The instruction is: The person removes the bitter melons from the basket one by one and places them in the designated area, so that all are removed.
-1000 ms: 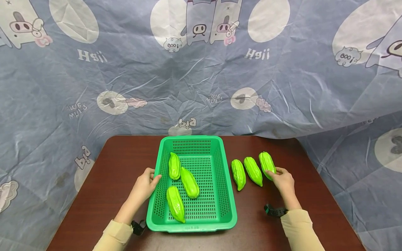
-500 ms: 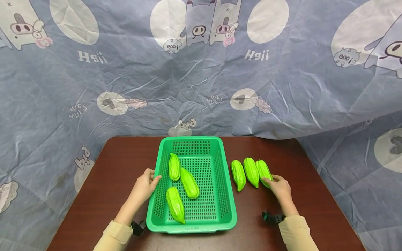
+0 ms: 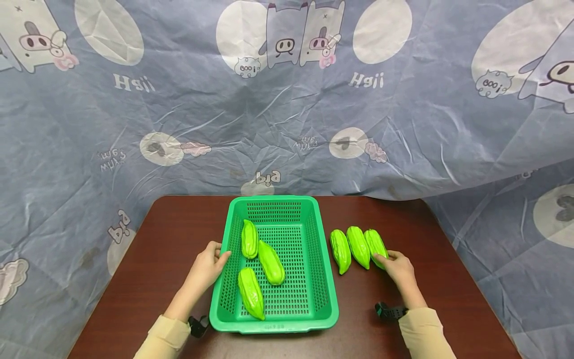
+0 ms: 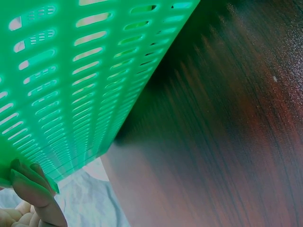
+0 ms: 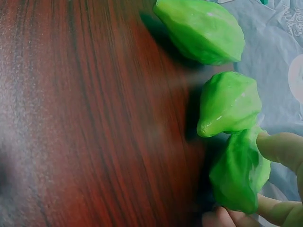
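Observation:
A green slotted plastic basket [image 3: 257,325] stands on the table with three bright green bitter melons inside, one of them a bitter melon [image 3: 271,263] near its middle. My left hand [image 3: 208,265] grips the basket's left rim, thumb over the inner side; in the left wrist view its curled fingers [image 4: 35,189] show under the rim. Right of the basket, three more lie in a row. My right hand [image 3: 399,271] pinches the lower end of the rightmost bitter melon [image 3: 374,241] between thumb and fingers. That one lies against the middle bitter melon [image 5: 232,104]; the left bitter melon [image 5: 203,30] lies apart.
The dark brown table [image 3: 179,219] reaches past the basket on both sides. Behind it hangs a blue-grey cartoon-printed cloth [image 3: 242,114]. Black straps with small devices [image 3: 389,312] sit at both wrists.
My right hand has brought the rightmost bitter melon left and nearer to me, up against the middle one, which has shifted slightly left. My left hand has stayed on the rim.

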Motion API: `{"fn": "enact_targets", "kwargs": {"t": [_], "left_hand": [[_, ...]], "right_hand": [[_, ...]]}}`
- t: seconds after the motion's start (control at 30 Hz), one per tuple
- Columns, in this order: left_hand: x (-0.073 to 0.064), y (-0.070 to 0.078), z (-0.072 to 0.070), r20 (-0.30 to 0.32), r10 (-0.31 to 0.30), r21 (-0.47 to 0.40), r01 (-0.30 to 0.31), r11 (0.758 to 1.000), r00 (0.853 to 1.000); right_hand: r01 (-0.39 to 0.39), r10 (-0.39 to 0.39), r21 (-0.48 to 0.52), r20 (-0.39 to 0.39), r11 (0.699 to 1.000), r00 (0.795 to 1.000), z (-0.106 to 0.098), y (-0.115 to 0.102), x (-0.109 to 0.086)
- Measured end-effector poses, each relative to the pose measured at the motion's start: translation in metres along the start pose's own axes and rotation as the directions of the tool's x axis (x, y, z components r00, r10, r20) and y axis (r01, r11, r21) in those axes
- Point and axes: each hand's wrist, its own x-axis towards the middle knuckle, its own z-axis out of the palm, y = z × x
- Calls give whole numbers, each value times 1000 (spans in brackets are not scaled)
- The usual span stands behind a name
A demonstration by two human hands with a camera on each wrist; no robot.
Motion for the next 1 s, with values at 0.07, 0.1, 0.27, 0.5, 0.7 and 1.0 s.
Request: {"fn": "enact_targets", "kwargs": {"t": [0.07, 0.1, 0.27, 0.5, 0.7, 1.0], "left_hand": [[0, 0, 0, -3, 4, -2, -4, 1000, 1000], [0, 0, 0, -4, 7, -3, -7, 1000, 1000], [0, 0, 0, -4, 9, -1, -9, 1000, 1000], [0, 1, -1, 3, 2, -4, -2, 1000, 1000], [0, 2, -1, 7, 1, -4, -1, 1000, 1000], [-1, 3, -2, -1, 1, -4, -1, 1000, 1000]], "right_hand": [[-2, 2, -5, 13, 1000, 1000, -1, 0, 1], [-2, 2, -3, 19, 1000, 1000, -2, 0, 1], [14, -14, 8, 4, 1000, 1000, -10, -6, 0], [78, -72, 44, -125, 996, 989, -28, -34, -7], [207, -188, 80, -199, 975, 962, -38, -66, -13], [329, -291, 188, -205, 925, 934, -43, -123, -25]]}}
